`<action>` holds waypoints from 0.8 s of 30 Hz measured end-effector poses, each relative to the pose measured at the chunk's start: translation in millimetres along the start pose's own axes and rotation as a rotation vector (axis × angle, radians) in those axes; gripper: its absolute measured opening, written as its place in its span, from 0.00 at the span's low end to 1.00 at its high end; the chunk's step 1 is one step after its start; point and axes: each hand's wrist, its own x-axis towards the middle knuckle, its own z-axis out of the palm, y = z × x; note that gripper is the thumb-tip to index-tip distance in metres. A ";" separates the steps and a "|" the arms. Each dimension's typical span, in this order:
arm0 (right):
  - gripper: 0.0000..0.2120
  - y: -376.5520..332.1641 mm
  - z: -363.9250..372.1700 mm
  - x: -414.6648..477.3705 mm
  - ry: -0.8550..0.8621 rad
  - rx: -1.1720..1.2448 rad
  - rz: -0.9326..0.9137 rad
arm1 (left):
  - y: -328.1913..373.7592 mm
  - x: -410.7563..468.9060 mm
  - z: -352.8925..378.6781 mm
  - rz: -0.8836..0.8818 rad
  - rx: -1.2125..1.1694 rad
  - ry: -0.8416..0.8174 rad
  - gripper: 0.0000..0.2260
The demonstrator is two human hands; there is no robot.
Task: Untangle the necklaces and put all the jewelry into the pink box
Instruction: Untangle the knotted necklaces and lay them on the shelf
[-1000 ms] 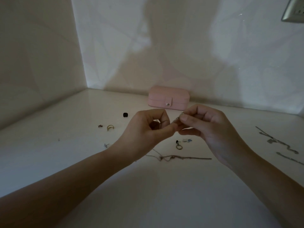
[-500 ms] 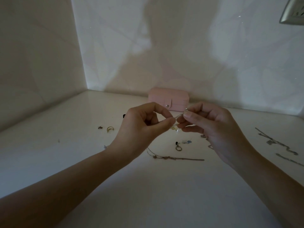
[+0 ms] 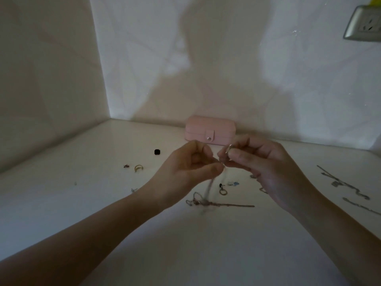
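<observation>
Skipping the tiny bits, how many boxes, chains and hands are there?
Pink box: 1
Hands: 2 (left hand, right hand)
Tangled chain bundle, one strand pinched by both hands: 1
Chains at far right: 2
Total: 6

L+R hands (image 3: 191, 168) (image 3: 266, 168) lifted | chain (image 3: 208, 190) now hanging, blurred | tangle (image 3: 198, 201) bunched up

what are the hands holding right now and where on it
Both hands pinch a thin necklace chain near its upper end: left hand by thumb and forefinger, right hand just above. The rest hangs blurred to the tangle.
</observation>
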 end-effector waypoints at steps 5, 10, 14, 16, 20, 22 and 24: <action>0.02 -0.7 1.1 -1.0 0.052 -0.100 -0.099 | 0.8 -1.0 3.4 -0.025 -0.012 -0.014 0.06; 0.04 0.9 -2.2 1.1 0.077 -0.101 -0.103 | -1.1 -2.1 8.3 -0.055 -0.035 -0.007 0.08; 0.05 1.0 3.1 -0.6 0.053 -0.138 -0.081 | 0.0 -2.8 10.7 -0.049 -0.094 -0.020 0.09; 0.05 2.5 0.0 1.0 0.125 -0.120 -0.081 | -0.5 -2.8 9.0 -0.073 -0.100 -0.027 0.10; 0.01 -0.9 -12.7 4.7 0.283 0.019 -0.134 | 0.1 -2.0 5.5 -0.094 -0.143 -0.034 0.11; 0.01 -6.7 -17.7 4.7 0.284 0.105 -0.171 | 1.0 -2.1 5.4 -0.102 -0.147 -0.025 0.11; 0.03 -10.9 -18.5 4.0 0.206 0.155 -0.157 | 1.0 -2.4 5.8 -0.118 -0.171 -0.020 0.12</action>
